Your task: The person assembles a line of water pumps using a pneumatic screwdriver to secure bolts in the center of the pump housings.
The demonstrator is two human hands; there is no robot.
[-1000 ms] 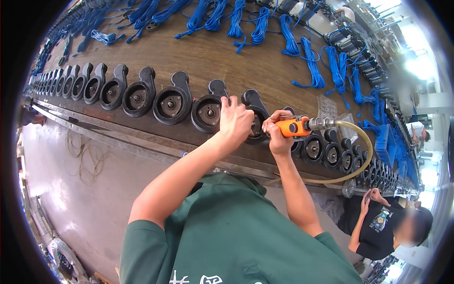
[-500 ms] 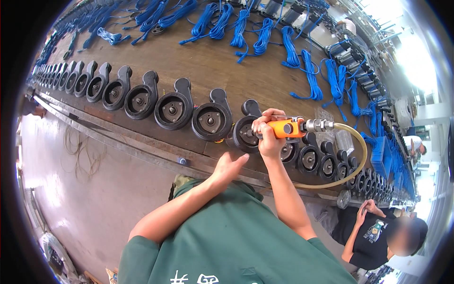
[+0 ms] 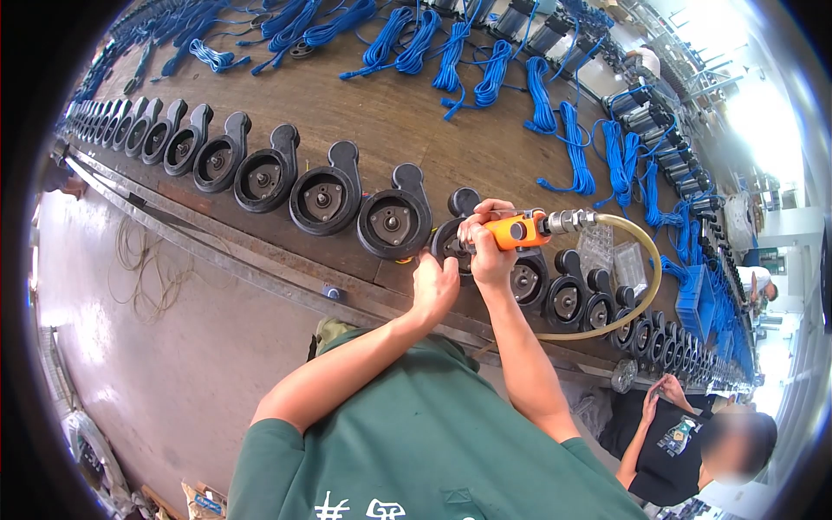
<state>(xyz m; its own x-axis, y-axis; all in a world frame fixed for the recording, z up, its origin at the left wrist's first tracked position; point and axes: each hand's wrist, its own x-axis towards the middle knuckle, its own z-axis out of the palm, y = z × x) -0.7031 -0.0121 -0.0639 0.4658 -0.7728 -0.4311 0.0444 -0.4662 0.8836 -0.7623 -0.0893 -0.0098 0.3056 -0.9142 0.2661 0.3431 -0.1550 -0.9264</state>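
Note:
My right hand (image 3: 490, 247) is wrapped round an orange air tool (image 3: 518, 231). Its front end points left into a round black housing (image 3: 440, 236) with a knob-like arm on its far side. Metal fittings join the tool's back to a clear yellowish hose (image 3: 652, 269), which loops down to the right. My left hand (image 3: 436, 284) is closed at the near left rim of that same housing, its fingers curled against it. Both hands partly hide the housing's middle. Just left stands a similar black housing (image 3: 394, 224) with a metal plate inside.
More black housings (image 3: 322, 199) line the near edge of the wooden table (image 3: 390, 117) both ways. Bundles of blue cable (image 3: 492, 74) lie farther back. Clear plastic bags (image 3: 628, 264) and a blue bin (image 3: 694, 299) sit to the right. A co-worker (image 3: 672, 433) stands at lower right.
My left hand has moved up and closed from an extended pose onto the housing's rim. The air tool has shifted slightly left. The view has swung a little.

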